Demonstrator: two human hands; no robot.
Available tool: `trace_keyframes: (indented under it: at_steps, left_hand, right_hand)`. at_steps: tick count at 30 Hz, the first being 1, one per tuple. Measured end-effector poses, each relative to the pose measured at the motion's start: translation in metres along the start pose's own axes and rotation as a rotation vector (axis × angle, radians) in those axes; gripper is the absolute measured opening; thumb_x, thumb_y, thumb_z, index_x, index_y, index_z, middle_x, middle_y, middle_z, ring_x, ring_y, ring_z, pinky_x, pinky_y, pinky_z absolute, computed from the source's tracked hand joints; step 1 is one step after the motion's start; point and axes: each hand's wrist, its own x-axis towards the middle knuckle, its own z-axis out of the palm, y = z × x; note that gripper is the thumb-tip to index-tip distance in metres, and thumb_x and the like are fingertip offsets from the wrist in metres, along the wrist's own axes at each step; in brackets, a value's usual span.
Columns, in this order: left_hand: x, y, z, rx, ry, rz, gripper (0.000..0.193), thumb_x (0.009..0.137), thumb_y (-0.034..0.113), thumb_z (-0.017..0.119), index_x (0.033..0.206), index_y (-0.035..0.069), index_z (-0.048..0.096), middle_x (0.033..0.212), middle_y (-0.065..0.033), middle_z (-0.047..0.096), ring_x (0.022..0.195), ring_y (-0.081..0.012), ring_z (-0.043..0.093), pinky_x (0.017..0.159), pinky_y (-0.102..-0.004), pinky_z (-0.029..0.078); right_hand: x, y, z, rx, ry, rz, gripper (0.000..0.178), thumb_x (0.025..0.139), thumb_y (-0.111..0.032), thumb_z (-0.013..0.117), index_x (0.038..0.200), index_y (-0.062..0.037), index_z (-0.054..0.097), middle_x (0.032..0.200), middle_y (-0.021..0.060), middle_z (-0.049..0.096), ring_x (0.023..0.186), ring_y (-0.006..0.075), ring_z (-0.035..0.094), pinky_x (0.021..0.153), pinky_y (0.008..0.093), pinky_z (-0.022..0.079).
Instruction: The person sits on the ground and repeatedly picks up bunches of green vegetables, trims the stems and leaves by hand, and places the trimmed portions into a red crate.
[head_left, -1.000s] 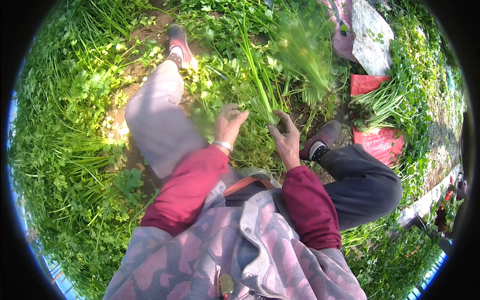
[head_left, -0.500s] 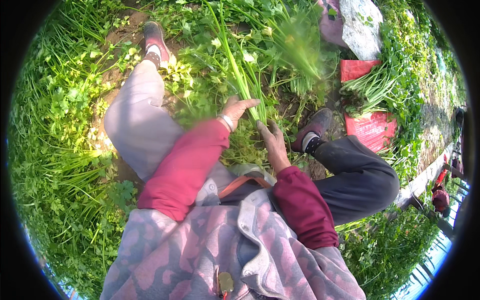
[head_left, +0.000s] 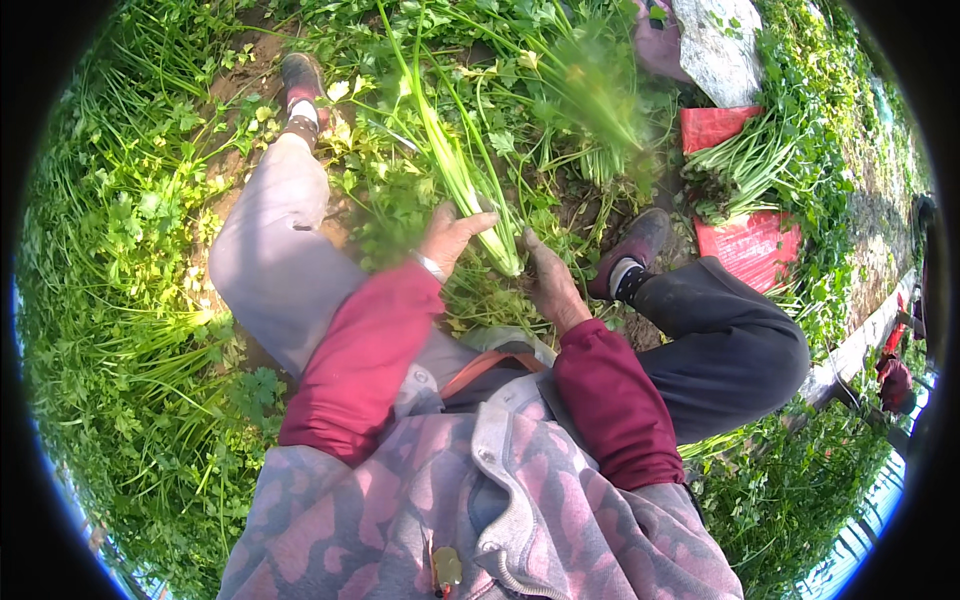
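My left hand [head_left: 455,238] is closed around a small bunch of long green celery [head_left: 452,165], its thumb laid across the stalks. The pale base of the bunch points toward me, and its tops lean away to the far left. Beside that base, my right hand [head_left: 552,278] has its fingertips bent together at the lower end of a thin outer stalk. The fingers partly hide what they pinch. Leafy celery plants lie under both hands, between my spread legs.
Cut celery [head_left: 745,165] lies bundled on a red plastic sheet [head_left: 750,245] at the right. A whitish sack [head_left: 718,50] is beyond it. My shoes [head_left: 640,240] flank the work area. Dense leafy growth [head_left: 120,300] covers the left, and a pale rail [head_left: 860,340] runs along the far right.
My left hand has shifted slightly left and toward me with the celery. The base of the bunch now shows between my hands, and my right hand has moved slightly right.
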Motion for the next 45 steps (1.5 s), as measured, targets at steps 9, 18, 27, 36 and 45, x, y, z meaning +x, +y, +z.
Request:
trace_keyframes:
  at_steps: [9, 18, 27, 36, 45]
  left_hand:
    - [-0.004, -0.01, 0.004, -0.055, -0.032, 0.136, 0.021, 0.082, 0.011, 0.069, 0.101, 0.002, 0.063, 0.091, -0.0029, 0.064, 0.082, -0.0126, 0.06, 0.077, -0.0278, 0.048]
    - [-0.012, -0.008, 0.011, 0.11, 0.03, 0.128, 0.019, 0.082, 0.01, 0.07, 0.098, 0.003, 0.062, 0.087, -0.0013, 0.062, 0.08, -0.0107, 0.058, 0.075, -0.0259, 0.047]
    - [-0.02, 0.012, 0.012, 0.02, 0.027, 0.063, 0.021, 0.081, 0.011, 0.071, 0.098, 0.004, 0.061, 0.088, -0.0008, 0.062, 0.078, -0.0101, 0.058, 0.071, -0.0243, 0.046]
    - [-0.063, 0.075, -0.002, -0.073, -0.118, 0.357, 0.022, 0.076, 0.01, 0.068, 0.095, 0.003, 0.059, 0.088, -0.0037, 0.061, 0.081, -0.0151, 0.058, 0.074, -0.0284, 0.047]
    - [-0.033, 0.009, 0.002, -0.131, 0.027, -0.03, 0.03, 0.082, 0.023, 0.074, 0.103, 0.005, 0.061, 0.09, -0.0041, 0.064, 0.082, -0.0148, 0.062, 0.075, -0.0295, 0.05]
  right_hand:
    - [0.004, 0.005, 0.018, -0.175, 0.157, -0.304, 0.072, 0.088, -0.025, 0.068, 0.141, 0.0067, 0.031, 0.123, 0.0143, 0.055, 0.102, 0.0178, 0.058, 0.077, 0.0286, 0.05]
    - [0.013, -0.001, 0.013, -0.393, 0.236, -0.339, 0.071, 0.091, -0.024, 0.063, 0.143, 0.0079, 0.026, 0.125, 0.0201, 0.053, 0.105, 0.0204, 0.057, 0.078, 0.0303, 0.051]
    - [0.035, 0.007, -0.004, -0.486, 0.128, -0.334, 0.073, 0.09, -0.028, 0.064, 0.138, 0.0157, 0.03, 0.125, 0.0283, 0.053, 0.11, 0.0253, 0.057, 0.086, 0.031, 0.049]
    - [0.061, 0.009, -0.058, -1.253, 0.333, -0.46, 0.038, 0.093, -0.027, 0.056, 0.112, 0.0047, 0.053, 0.093, 0.0271, 0.064, 0.086, 0.0376, 0.063, 0.08, 0.0446, 0.048]
    - [-0.021, -0.029, 0.007, -0.758, -0.121, -0.399, 0.079, 0.083, -0.047, 0.066, 0.136, 0.0045, 0.039, 0.105, 0.0202, 0.062, 0.102, 0.0254, 0.059, 0.089, 0.0347, 0.046]
